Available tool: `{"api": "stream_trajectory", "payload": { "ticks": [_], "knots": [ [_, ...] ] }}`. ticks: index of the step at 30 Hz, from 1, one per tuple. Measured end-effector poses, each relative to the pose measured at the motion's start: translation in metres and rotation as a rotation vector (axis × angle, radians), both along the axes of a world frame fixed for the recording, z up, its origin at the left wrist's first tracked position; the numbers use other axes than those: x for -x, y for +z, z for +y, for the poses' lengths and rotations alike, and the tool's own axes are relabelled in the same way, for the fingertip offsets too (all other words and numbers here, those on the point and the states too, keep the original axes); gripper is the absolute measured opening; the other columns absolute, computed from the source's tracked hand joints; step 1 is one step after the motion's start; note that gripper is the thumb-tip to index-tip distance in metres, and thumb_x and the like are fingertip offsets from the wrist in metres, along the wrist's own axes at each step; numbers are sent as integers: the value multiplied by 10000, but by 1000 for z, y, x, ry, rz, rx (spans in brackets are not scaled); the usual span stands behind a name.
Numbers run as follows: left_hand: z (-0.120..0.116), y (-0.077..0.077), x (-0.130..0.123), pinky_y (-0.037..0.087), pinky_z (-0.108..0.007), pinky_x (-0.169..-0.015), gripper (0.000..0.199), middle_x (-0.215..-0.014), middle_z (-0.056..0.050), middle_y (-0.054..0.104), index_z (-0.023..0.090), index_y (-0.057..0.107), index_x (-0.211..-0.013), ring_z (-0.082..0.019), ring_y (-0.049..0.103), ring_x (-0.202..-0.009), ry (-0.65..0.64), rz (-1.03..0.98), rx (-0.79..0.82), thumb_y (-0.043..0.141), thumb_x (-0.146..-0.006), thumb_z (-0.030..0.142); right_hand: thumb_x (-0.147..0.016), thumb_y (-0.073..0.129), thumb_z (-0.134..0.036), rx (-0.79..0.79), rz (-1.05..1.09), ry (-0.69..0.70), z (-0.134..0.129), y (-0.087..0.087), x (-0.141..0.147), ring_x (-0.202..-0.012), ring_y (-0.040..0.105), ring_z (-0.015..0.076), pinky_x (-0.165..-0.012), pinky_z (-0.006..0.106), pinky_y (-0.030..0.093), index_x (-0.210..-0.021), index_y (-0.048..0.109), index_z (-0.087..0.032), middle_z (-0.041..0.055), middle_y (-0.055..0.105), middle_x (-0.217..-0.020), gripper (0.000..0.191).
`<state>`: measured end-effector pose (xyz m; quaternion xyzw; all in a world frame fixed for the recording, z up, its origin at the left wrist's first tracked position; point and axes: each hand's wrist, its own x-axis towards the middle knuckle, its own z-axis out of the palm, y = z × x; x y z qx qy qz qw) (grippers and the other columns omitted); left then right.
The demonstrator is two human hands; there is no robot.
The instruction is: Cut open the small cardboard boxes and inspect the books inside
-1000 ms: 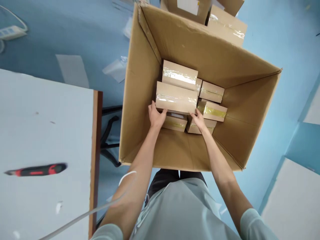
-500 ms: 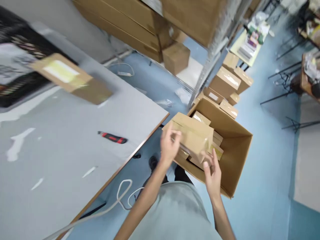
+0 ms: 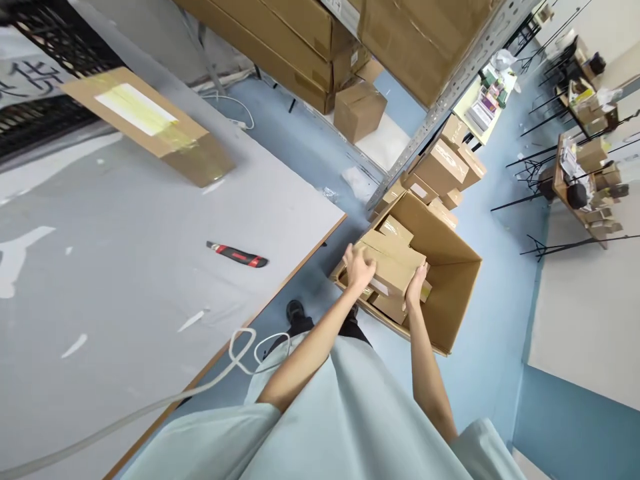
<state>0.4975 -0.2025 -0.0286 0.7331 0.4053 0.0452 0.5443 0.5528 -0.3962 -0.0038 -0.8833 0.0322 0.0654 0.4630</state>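
Between both hands is a taped cardboard box (image 3: 393, 259), over the near part of a big open carton (image 3: 457, 287). My left hand (image 3: 359, 268) grips the box's left end, fingers bent over its edge. At the opposite end, my right hand (image 3: 416, 287) presses against the side, its fingers partly hidden behind the box. Several smaller boxes lie inside the carton, among them a taped one (image 3: 397, 230) at the far left corner. Whether the held box rests on those beneath it I cannot tell.
On the grey table (image 3: 125, 280) to the left lie a red and black utility knife (image 3: 238, 255) and a long taped box (image 3: 150, 127). A white cable (image 3: 200, 387) hangs across the table edge. Metal shelving (image 3: 440, 103) with large cartons stands ahead, with stacked boxes (image 3: 443, 163) beside it.
My hands, loose and apart around the box half a second ago, now hold both its ends. The view has shifted, and the carton sits slightly further left in it.
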Motion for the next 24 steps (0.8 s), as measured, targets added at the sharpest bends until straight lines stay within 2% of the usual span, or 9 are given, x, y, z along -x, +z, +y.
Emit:
{"api": "stream_trajectory", "payload": {
  "ticks": [1,3,7,11,14,16,19,22,24],
  "knots": [
    [8,-1,-1,370,-523,-1407,581,-1750,-239,551,144,702,-1546,-409,440,-1700,47,81,18,742,-980,268,-1089,190,-870,18,15,-4,4,4,0,-1855,58,301,-1487,591,84,-1895,168,-155,161,111,-1981,1077],
    [26,-1,-3,436,-516,-1356,574,-1668,-265,628,112,672,-1563,-406,548,-1625,74,175,84,696,-1009,257,-1072,204,-877,55,35,-1,12,14,-4,-1856,32,298,-1490,571,42,-1893,170,-141,155,109,-1982,1103],
    [48,10,1,531,-520,-1259,420,-1482,-231,756,147,759,-1412,-400,720,-1418,60,137,108,673,-1031,301,-1080,201,-852,99,-43,25,18,51,2,-1851,77,320,-1488,598,67,-1889,204,-157,164,163,-1973,1067],
    [72,46,23,536,-435,-1269,362,-1455,-136,777,214,782,-1374,-315,726,-1407,90,-72,11,668,-1049,327,-1155,235,-765,52,-264,69,27,96,36,-1846,122,319,-1481,638,146,-1903,130,-255,127,131,-1981,911],
    [122,78,48,543,-440,-1271,410,-1452,-134,763,199,756,-1428,-309,711,-1411,162,-288,-178,650,-1060,343,-1178,184,-727,-82,-323,151,63,114,58,-1851,112,293,-1486,610,172,-1906,0,-265,104,66,-1991,881],
    [168,94,69,542,-453,-1274,471,-1470,-144,742,184,728,-1480,-325,695,-1422,210,-321,-317,664,-1038,332,-1169,135,-745,-148,-236,234,103,113,65,-1856,70,270,-1492,586,148,-1902,-54,-255,89,24,-1995,902],
    [236,105,101,527,-462,-1290,557,-1495,-163,721,155,704,-1512,-348,678,-1441,252,-239,-419,701,-964,257,-1127,157,-825,-216,-57,367,176,92,68,-1857,29,250,-1498,529,78,-1903,-12,-186,104,2,-1994,1020],
    [286,98,123,526,-481,-1290,584,-1481,-174,725,153,710,-1483,-370,674,-1446,277,-110,-381,706,-900,185,-1089,222,-870,-219,88,509,244,60,68,-1856,55,252,-1492,489,103,-1896,72,-113,146,67,-1985,1116],
    [308,88,131,509,-484,-1304,586,-1479,-188,723,141,708,-1460,-380,658,-1466,283,-30,-339,709,-875,163,-1109,250,-829,-162,175,592,278,39,72,-1851,111,273,-1483,489,142,-1880,169,-77,179,159,-1968,1081]
  ]
}}
